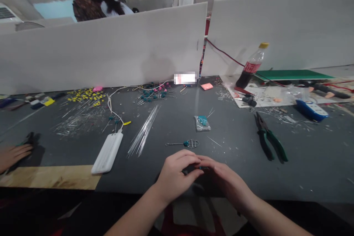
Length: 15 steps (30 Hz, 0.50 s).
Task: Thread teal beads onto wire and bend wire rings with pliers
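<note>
My left hand and my right hand meet over the front part of the dark grey table, fingertips touching. The fingers of both are bent and pressed together. A small teal bit shows between them; the rest of what they hold is hidden. Just beyond my fingers lies a twisted wire piece with a looped end and a teal bead-like part. Past it is a small clear plastic packet with teal contents. A bundle of thin straight wires lies to the left, and green-handled pliers to the right.
A white power bank with a cable lies left of the wires. Yellow-tipped pieces and teal pieces are heaped behind. A cola bottle leans at the back right, near a blue device. Another person's hand is at far left.
</note>
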Tool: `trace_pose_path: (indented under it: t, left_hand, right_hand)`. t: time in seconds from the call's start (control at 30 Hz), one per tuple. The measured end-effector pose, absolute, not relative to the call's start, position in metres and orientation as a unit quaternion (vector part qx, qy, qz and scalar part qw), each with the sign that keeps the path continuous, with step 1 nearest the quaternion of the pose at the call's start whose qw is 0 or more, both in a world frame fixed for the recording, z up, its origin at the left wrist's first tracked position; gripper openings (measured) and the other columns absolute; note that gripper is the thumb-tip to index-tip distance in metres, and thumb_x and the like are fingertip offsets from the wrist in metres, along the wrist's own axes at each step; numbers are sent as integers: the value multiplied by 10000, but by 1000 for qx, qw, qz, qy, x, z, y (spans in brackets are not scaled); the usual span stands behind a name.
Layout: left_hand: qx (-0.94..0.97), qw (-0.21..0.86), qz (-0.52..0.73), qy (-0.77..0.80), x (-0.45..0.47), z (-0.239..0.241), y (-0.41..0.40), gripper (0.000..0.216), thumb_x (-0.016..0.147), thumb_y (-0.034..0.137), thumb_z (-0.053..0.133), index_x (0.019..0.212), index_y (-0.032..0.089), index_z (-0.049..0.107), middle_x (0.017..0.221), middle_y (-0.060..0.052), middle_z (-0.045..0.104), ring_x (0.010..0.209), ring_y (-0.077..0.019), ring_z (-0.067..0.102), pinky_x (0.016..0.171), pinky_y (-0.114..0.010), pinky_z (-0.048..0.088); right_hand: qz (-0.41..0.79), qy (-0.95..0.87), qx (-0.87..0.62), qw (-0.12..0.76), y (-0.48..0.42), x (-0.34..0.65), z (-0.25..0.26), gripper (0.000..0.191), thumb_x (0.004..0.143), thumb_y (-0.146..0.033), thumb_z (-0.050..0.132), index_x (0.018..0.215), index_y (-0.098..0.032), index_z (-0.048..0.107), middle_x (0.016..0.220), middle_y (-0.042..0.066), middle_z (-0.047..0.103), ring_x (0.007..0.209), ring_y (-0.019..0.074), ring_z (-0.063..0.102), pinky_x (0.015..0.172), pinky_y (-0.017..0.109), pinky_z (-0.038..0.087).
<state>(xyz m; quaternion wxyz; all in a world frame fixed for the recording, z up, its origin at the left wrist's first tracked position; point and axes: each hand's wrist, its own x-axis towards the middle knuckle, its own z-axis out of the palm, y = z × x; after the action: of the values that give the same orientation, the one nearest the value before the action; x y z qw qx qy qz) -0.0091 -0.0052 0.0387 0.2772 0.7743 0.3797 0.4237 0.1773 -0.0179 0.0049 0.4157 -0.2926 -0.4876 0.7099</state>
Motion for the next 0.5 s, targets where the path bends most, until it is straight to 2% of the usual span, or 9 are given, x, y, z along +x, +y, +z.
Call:
trace_pose_path:
  t: [0.5]
  left_hand:
    - [778, 250, 433, 381, -6, 32, -7, 117, 759, 136, 704, 868, 176, 688, 845, -46, 673, 753, -148, 632, 687, -257, 523]
  right_hand:
    - [749, -421, -285, 425, -22, 168, 14, 354, 878, -454, 492, 1019, -241, 738, 1189, 82, 649, 1138, 273, 555, 980, 421, 413]
